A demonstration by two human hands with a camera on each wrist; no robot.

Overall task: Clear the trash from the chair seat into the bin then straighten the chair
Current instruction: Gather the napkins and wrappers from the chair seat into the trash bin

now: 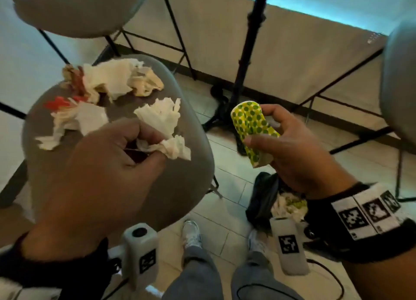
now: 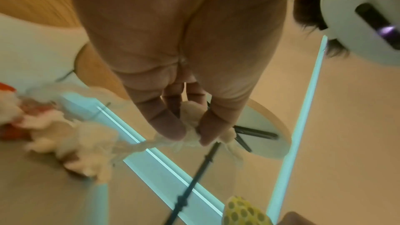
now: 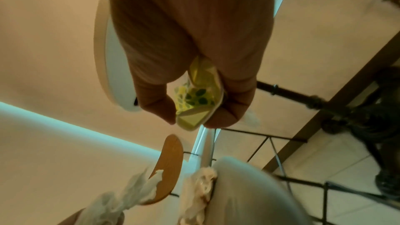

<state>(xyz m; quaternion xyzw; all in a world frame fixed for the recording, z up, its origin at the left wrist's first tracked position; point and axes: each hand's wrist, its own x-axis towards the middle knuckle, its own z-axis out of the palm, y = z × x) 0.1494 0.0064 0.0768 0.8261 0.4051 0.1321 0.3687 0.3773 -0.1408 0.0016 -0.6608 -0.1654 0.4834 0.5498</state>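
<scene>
A grey chair seat (image 1: 184, 182) carries several crumpled white napkins (image 1: 112, 77) and red-and-white wrappers (image 1: 69, 115). My left hand (image 1: 144, 146) pinches a crumpled white napkin (image 1: 173, 147) over the seat's front right part; the left wrist view shows thumb and finger closed on that napkin (image 2: 190, 136). My right hand (image 1: 270, 131) holds a squashed yellow paper cup with green dots (image 1: 249, 124), off the seat's right edge and above the bin. In the right wrist view the cup (image 3: 194, 102) sits flattened between thumb and fingers. The black-bagged bin (image 1: 263, 198) stands on the floor below, with trash inside.
A black tripod stand (image 1: 245, 59) rises just right of the chair. Black metal table legs (image 1: 177, 34) and a wall lie behind. Another grey chair (image 1: 398, 74) is at the right edge and a third (image 1: 74, 7) at top left. My feet (image 1: 191, 232) stand on pale floor tiles.
</scene>
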